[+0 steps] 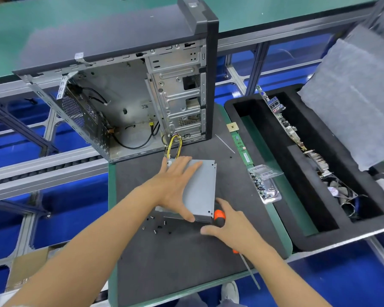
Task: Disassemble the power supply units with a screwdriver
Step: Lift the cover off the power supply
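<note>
Grey sheet-metal power supply unit [197, 187] under flat, spread left hand [175, 187]; right hand [228, 227] grips orange-black screwdriver [219, 217] at its five o'clock corner; slip risks scattering loose black screws [159, 227].

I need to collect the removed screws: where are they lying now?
In the head view the loose screws lie scattered on the dark mat, just near of the power supply unit, left of the right hand.

Plain grey power supply unit [200, 185], my landmark; yellow wires [174, 145] behind it. Orange-and-black screwdriver [219, 217] at its near corner. Dark grey mat [175, 258] beneath, green-edged worktop [111, 218]; green memory stick [242, 149] to its right.
</note>
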Demonstrator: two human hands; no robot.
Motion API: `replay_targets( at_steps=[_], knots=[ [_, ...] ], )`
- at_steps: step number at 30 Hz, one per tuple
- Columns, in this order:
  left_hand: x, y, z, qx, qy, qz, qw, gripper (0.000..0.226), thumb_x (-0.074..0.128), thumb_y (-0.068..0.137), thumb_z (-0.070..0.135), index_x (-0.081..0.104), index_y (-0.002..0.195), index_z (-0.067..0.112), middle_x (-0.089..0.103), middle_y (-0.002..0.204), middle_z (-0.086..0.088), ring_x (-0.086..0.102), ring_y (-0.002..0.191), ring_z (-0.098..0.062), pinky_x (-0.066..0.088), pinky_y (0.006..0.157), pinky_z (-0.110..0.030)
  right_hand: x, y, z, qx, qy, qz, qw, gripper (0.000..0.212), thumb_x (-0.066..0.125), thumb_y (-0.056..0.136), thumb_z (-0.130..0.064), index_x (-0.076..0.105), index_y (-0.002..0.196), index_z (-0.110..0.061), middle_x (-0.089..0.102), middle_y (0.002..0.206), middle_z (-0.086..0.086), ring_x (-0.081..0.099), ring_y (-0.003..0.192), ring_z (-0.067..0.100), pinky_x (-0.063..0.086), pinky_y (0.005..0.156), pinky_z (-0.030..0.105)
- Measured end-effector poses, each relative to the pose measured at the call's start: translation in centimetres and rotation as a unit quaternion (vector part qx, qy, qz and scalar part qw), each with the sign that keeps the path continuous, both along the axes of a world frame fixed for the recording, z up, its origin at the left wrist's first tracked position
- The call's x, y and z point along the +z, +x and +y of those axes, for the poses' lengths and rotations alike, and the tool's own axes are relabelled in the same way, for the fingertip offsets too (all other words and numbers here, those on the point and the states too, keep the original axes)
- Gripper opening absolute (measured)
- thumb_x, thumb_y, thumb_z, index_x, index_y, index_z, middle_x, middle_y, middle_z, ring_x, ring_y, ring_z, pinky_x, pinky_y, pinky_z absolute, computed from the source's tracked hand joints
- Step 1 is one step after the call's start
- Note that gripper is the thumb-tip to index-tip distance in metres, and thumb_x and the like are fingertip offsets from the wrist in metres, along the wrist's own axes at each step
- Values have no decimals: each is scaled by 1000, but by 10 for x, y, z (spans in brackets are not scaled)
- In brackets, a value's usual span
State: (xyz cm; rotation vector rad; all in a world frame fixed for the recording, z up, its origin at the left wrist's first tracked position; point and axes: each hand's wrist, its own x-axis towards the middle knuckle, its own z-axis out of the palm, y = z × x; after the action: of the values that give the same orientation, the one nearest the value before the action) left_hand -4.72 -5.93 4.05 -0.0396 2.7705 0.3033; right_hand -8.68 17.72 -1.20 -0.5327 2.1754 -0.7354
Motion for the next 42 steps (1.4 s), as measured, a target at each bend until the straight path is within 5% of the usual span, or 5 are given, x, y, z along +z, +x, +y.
replay_targets(
  at_steps=[9,22,29,37,42],
  knots=[
    [-12,-10,33,243,-42,25,969,152,46,29,104,-6,151,31,10,152,-11,8,142,-36,12,107,-74,4,-30,-13,-204,-1,157,966,45,69,75,-62,48,102,-32,57,84,-8,56,85,27,50,73,40],
    [-10,-5,-2,369,113,103,917,69,46,97,59,43,147,12,14,162,-1,17,146,-33,30,114,-47,14,-4,-36,-348,-163,-138,913,55,74,63,-67,52,80,-20,63,54,4,54,42,14,40,43,24],
    [-9,-11,17,436,169,178,866,48,57,95,50,54,125,13,28,138,-2,25,131,-23,36,99,-34,17,-17,-34,-407,-247,-143,867,44,81,67,-49,45,68,-24,53,53,7,49,44,17,32,39,24],
    [-13,-21,18,465,258,182,827,27,51,100,41,64,94,18,50,122,-10,49,113,-30,45,91,-39,32,-79,-29,-365,-242,-69,896,35,77,74,-39,46,77,-22,54,52,2,48,42,13,32,37,22],
    [-10,-47,-13,523,289,238,766,48,60,98,39,44,134,13,55,131,-6,51,122,-27,43,102,-44,22,-72,-31,-374,-249,-62,891,32,76,78,-33,47,80,-19,53,59,6,47,43,14,32,37,21]
  ],
)
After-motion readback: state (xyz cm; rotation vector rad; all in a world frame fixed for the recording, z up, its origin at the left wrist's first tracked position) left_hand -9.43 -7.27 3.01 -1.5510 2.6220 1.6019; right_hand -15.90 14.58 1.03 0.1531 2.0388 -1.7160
